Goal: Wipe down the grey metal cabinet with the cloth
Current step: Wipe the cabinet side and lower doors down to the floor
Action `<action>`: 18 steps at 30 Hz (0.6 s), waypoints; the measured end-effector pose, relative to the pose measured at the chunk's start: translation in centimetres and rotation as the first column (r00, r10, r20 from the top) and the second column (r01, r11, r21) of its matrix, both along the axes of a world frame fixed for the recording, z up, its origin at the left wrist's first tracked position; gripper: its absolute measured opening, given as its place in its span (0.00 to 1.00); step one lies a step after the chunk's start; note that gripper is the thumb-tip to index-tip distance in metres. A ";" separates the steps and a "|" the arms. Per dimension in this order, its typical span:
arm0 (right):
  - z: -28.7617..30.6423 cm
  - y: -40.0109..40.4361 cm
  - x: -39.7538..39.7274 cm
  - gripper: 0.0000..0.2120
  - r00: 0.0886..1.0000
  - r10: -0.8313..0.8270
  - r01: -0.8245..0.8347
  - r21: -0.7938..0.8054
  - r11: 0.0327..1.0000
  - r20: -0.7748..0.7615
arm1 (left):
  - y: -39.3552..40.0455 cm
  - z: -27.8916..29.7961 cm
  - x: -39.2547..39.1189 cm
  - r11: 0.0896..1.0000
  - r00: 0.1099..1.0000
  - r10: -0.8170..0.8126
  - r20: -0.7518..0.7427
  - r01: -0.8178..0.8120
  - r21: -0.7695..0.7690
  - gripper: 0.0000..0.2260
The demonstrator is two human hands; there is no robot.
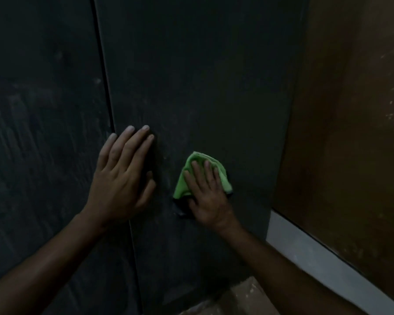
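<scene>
Cabinet dark, smudged; left hand flat on door; right hand presses cloth flat-fingered.

Two bare forearms come up from the bottom edge of the view toward the cabinet door, and no sleeve, cuff, watch, band or glove shows on either one. The left hand, the one nearer the vertical door seam, is bare, with slim fingers and short, pale nails that catch a little of the dim light. The right hand, farther from that seam, is bare too, with no ring; faint tendon ridges line its back. The light is too low to make out finer detail.
</scene>
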State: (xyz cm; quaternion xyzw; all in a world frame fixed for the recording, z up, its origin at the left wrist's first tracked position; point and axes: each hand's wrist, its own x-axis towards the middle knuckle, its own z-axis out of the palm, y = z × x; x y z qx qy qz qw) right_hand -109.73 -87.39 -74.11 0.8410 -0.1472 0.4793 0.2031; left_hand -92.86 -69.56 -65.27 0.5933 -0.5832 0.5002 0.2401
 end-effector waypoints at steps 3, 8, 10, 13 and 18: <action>5.3 -1.4 0.2 0.33 0.933 -0.146 0.012 0.378 0.926 0.328 | 1.0 0.5 1.4 0.999 0.999 0.044 0.024 -0.043 -0.028 0.33; 14.6 0.3 5.3 0.32 0.830 -0.151 -0.062 0.358 0.932 0.537 | 1.5 0.8 2.5 0.995 0.989 0.099 0.105 -0.101 0.009 0.34; 10.5 1.5 4.9 0.33 0.948 -0.026 -0.019 0.140 0.990 0.316 | 1.5 0.9 2.5 0.995 0.990 0.100 0.099 -0.102 0.009 0.35; 6.5 0.4 0.8 0.34 0.999 -0.004 0.004 -0.002 1.000 0.035 | 1.7 0.9 2.5 0.998 0.995 0.067 0.079 -0.069 0.016 0.35; 17.9 0.4 4.3 0.32 0.793 -0.274 -0.015 0.467 0.884 0.544 | 1.8 1.3 1.9 0.999 0.998 0.047 0.040 -0.048 0.026 0.34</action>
